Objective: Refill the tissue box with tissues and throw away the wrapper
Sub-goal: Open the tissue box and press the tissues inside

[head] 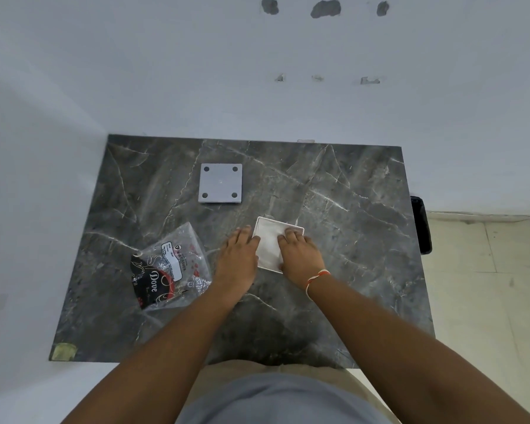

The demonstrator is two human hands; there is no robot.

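An open white tissue box (pixel 292 227) sits in the middle of the dark marble table (pixel 334 209), with white tissues (pixel 269 243) inside it. My left hand (pixel 237 255) rests against the box's left side, fingers flat and reaching over the rim. My right hand (pixel 299 250) lies on top of the tissues at the right, fingers pressing down into the box. The empty clear plastic wrapper (pixel 170 267), printed black and red with "Dove", lies crumpled on the table to the left of my left hand. The grey square box lid (pixel 220 183) with four dark dots lies farther back.
White walls enclose the table at the back and left. A black bin (pixel 422 224) stands on the tiled floor just past the table's right edge. A yellowish tape patch (pixel 64 351) marks the near left corner.
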